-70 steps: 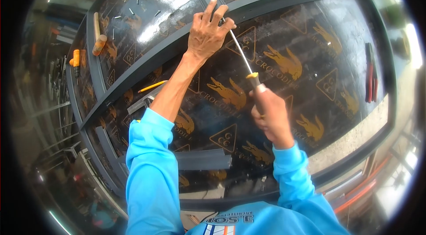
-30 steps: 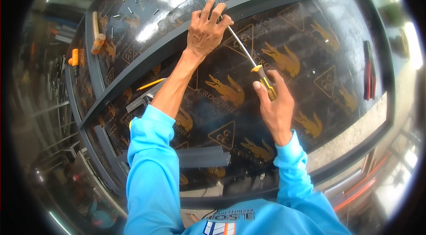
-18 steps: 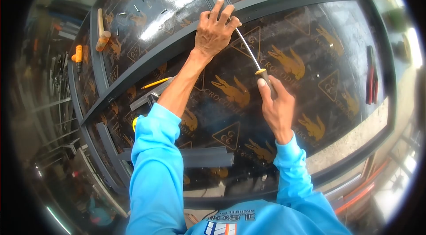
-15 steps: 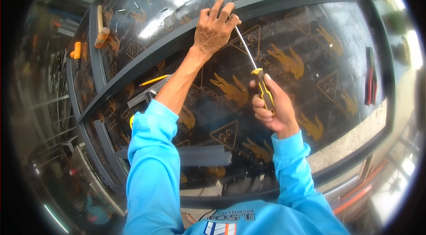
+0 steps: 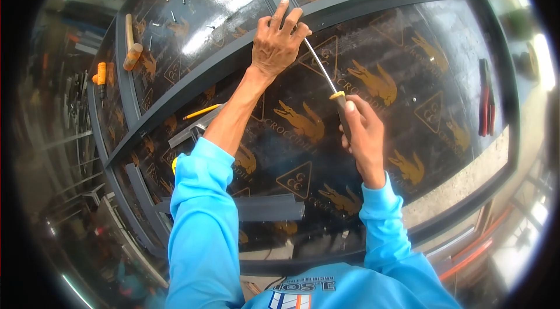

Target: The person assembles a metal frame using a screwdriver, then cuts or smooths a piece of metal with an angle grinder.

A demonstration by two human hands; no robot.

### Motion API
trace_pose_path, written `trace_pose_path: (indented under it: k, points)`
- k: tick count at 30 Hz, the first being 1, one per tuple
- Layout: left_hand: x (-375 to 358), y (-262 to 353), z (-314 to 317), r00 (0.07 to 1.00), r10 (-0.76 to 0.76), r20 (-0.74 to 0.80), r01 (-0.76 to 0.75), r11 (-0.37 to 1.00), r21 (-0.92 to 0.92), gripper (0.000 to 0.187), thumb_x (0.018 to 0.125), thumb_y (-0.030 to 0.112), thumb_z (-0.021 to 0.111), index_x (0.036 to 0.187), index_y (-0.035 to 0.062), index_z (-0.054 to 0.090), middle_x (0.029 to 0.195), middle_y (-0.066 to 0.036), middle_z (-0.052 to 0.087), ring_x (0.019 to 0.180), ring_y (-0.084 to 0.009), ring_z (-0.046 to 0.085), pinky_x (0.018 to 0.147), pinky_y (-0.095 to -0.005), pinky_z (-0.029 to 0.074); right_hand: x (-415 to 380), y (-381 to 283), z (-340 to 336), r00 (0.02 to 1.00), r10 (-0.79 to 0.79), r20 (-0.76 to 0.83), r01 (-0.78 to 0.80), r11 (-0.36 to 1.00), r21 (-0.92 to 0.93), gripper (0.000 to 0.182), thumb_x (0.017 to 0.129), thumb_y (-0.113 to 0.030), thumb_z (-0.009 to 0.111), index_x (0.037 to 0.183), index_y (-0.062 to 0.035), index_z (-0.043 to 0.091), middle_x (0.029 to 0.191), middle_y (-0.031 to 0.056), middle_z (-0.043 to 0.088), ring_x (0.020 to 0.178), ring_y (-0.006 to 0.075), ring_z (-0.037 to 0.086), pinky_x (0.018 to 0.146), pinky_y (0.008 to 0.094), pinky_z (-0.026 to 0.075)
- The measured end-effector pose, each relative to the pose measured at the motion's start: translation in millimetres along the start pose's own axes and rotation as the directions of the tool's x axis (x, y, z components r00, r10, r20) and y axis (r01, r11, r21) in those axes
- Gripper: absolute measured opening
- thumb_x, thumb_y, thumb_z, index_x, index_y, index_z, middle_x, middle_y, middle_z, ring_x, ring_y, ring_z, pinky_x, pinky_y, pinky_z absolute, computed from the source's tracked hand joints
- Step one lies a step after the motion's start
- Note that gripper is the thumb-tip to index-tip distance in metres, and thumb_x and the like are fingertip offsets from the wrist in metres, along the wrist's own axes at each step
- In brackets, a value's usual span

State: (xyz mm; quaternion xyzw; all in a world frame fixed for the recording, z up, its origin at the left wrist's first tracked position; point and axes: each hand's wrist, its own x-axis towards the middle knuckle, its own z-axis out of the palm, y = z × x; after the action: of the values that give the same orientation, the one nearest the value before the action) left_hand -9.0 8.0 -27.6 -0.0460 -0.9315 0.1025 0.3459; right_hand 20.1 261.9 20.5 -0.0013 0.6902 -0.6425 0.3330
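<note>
1. Daylight is bright and even; it seems to come from above and from the right, where the rim washes out to white.
2. Strong glare lies on the glossy dark board (image 5: 204, 23) at upper left.
3. Fisheye distortion bends the grey frame bars (image 5: 175, 93) into curves; a black vignette rings the view.
4. The centre is sharp; the edges smear and blur.

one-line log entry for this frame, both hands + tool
left hand: fingertips pressed on grey frame bar at screwdriver tip | right hand: gripping screwdriver handle | surface: black printed board | nearby: red pliers
</note>
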Motion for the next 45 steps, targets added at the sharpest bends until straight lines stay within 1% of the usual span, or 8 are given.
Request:
trace_pose_path:
  k: [4,7,15,18,22,30,40,45]
  points:
    - [-0.3,-0.7,-1.7,1.000,0.004,-0.008,-0.004,1.000,0.008,0.021,0.079,0.027,0.073,0.082,0.0124,0.058,0.115,-0.002,0.055,0.125,-0.0232,0.047,0.077,-0.0392,0.047,9.1,19.6,6.3,0.950,-0.311,-0.018,0.279,0.875,-0.396,0.041,0.096,-0.040,0.052,0.118,-0.0051,0.058,0.061,0.0060,0.055,0.041,0.0117,0.048,0.039,0.0222,0.035]
    - [-1.7,-0.4,0.3,1.000,0.006,-0.016,-0.006,1.000,0.010,0.020,0.080,0.029,0.071,0.080,0.0125,0.058,0.114,-0.002,0.054,0.123,-0.0243,0.047,0.076,-0.0392,0.047,12.6,16.1,-3.6,0.614,0.219,0.758,-0.783,0.294,0.549,0.042,0.100,-0.045,0.038,0.110,-0.0072,0.053,0.060,0.0044,0.046,0.035,0.0090,0.036,0.028,0.0203,0.029]
    - [-5.6,39.8,-50.9,0.831,-0.556,-0.026,0.536,0.811,-0.236,0.036,0.084,0.011,0.068,0.116,0.0041,0.054,0.112,-0.014,0.054,0.114,-0.0326,0.053,0.091,-0.0420,0.047,-0.6,4.1,0.0,0.833,0.276,0.480,-0.534,0.628,0.566,0.035,0.091,-0.035,0.061,0.112,-0.0074,0.053,0.074,0.0033,0.054,0.048,0.0073,0.048,0.034,0.0168,0.030]
    - [-14.0,60.1,-75.8,0.223,-0.835,0.503,0.810,-0.128,-0.572,0.030,0.095,0.021,0.057,0.114,-0.0015,0.055,0.096,-0.014,0.062,0.085,-0.0215,0.066,0.066,-0.0286,0.055,0.3,1.7,-0.1,0.865,0.259,0.430,-0.474,0.705,0.528,0.035,0.086,-0.027,0.068,0.110,-0.0064,0.053,0.074,0.0028,0.055,0.049,0.0072,0.049,0.035,0.0175,0.031]
    - [-2.4,57.0,-49.3,0.343,-0.440,0.830,0.494,-0.667,-0.558,0.044,0.099,0.032,0.048,0.118,-0.0073,0.053,0.096,-0.014,0.065,0.076,-0.0197,0.066,0.066,-0.0296,0.055,-4.8,2.7,11.1,0.934,0.273,0.231,-0.348,0.839,0.418,0.040,0.080,-0.019,0.075,0.110,-0.0034,0.054,0.079,0.0048,0.058,0.051,0.0072,0.052,0.037,0.0182,0.033]
    - [-3.8,43.3,-25.4,0.419,-0.379,0.825,0.316,-0.791,-0.524,0.029,0.097,0.024,0.053,0.112,-0.0003,0.058,0.083,-0.009,0.065,0.074,-0.0188,0.065,0.068,-0.0319,0.054,-20.0,27.5,21.6,0.801,-0.598,-0.016,0.396,0.550,-0.735,0.056,0.081,-0.025,0.074,0.127,-0.0060,0.049,0.081,0.0107,0.057,0.064,0.0242,0.058,0.050,0.0335,0.045]
    - [-5.1,41.1,-22.2,0.394,-0.389,0.833,0.344,-0.777,-0.526,0.027,0.097,0.028,0.054,0.104,0.0018,0.059,0.083,-0.009,0.065,0.072,-0.0177,0.064,0.071,-0.0310,0.053,5.3,0.1,-1.3,0.810,0.380,0.447,-0.579,0.641,0.504,0.042,0.100,-0.039,0.040,0.113,-0.0027,0.055,0.067,0.0064,0.053,0.041,0.0086,0.044,0.034,0.0195,0.029]
    - [-1.9,31.4,-30.0,0.386,-0.358,0.850,0.499,-0.694,-0.519,0.030,0.095,0.028,0.056,0.104,-0.0004,0.062,0.086,-0.012,0.067,0.075,-0.0201,0.066,0.071,-0.0295,0.053,-2.4,-9.0,1.1,0.939,0.283,0.196,-0.337,0.876,0.346,0.042,0.099,-0.038,0.048,0.122,-0.0027,0.051,0.069,0.0059,0.055,0.043,0.0076,0.046,0.034,0.0185,0.029]
